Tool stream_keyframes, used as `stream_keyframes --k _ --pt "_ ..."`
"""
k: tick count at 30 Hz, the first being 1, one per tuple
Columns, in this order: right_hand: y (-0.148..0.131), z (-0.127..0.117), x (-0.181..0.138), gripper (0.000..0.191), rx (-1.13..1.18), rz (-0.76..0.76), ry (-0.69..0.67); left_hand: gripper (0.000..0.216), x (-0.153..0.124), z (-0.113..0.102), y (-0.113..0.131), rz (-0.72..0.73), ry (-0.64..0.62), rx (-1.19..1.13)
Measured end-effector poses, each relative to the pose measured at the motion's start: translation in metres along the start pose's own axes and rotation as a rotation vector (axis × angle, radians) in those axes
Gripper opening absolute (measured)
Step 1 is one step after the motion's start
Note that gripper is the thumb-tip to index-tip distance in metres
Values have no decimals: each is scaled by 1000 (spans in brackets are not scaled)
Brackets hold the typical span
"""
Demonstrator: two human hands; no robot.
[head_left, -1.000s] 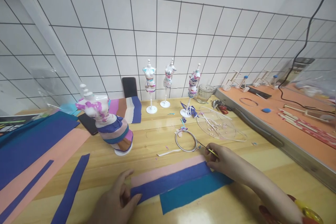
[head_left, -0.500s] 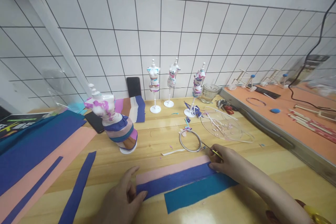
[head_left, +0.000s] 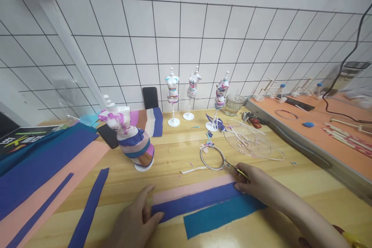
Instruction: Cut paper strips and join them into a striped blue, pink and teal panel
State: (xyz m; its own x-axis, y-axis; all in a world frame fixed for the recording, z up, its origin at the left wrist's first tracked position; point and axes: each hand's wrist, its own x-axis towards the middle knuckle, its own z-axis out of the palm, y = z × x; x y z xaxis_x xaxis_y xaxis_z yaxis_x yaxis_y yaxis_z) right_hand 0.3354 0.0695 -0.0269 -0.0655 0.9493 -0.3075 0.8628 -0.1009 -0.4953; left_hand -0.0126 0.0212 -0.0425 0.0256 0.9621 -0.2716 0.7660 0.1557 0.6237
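Hoop (head_left: 201, 157) and 4 mannequins (head_left: 193, 85) sit beyond right grip (head_left: 251, 181) pinching yellow tool (head_left: 242, 173), left grip (head_left: 135, 215) unclenched

Single head-worn view: camera above the table (head_left: 174, 159), near side, facing forward and down toward the tiled wall (head_left: 168, 52); left hand (head_left: 136, 217) and right hand (head_left: 252, 180) close, wall farther.

On the counter (head_left: 171, 153), strips (head_left: 197, 202) lie between your left hand (head_left: 134, 217) and your right hand (head_left: 248, 180). A ring (head_left: 201, 157) rests behind them; one dress form (head_left: 128, 137) stands left of it, three other dress forms (head_left: 192, 85) farther back before the wall (head_left: 165, 50), a tray (head_left: 300, 133) to the right.
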Motion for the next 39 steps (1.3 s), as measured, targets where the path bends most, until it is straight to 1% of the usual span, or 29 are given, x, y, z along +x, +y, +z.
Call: stream_keyframes --k 3,5,8,10,13,18,23,26,29,31,32,34,36,39 --pt "-3 -5 -1 12 12 -11 15 55 -1 -1 2 19 -13 28" --pt "-2 -12 0 18 -11 -9 80 51 -2 -3 4 34 -27 64" --pt "6 -21 3 27 -88 38 199 50 -2 -5 7 57 -38 119" --pt "12 -25 5 28 -127 84 235 50 -2 -5 9 66 -49 147" --pt "17 -23 7 28 -170 112 257 49 -1 -6 8 75 -60 170" --pt "15 -12 8 21 -231 79 284 46 -2 -7 7 89 -53 150" --pt "14 -7 7 23 -305 18 333 45 -5 -9 8 90 -26 45" --pt "8 -7 3 22 -353 -56 362 43 -3 -11 4 99 43 -13" --pt "-6 -5 -2 20 -375 -193 337 38 2 -9 -2 195 196 35" --pt "-17 -2 -6 22 -343 -312 262 31 5 -7 -4 295 266 92" --pt "-22 -1 -8 20 -304 -358 214 28 6 -5 -5 336 280 123" --pt "-29 2 -12 13 -214 -380 141 22 6 -3 -4 382 271 171" --pt "-34 3 -15 13 -143 -333 88 17 6 -2 -2 385 235 194" --pt "-36 4 -19 6 -98 -273 34 15 4 -2 3 374 156 200"
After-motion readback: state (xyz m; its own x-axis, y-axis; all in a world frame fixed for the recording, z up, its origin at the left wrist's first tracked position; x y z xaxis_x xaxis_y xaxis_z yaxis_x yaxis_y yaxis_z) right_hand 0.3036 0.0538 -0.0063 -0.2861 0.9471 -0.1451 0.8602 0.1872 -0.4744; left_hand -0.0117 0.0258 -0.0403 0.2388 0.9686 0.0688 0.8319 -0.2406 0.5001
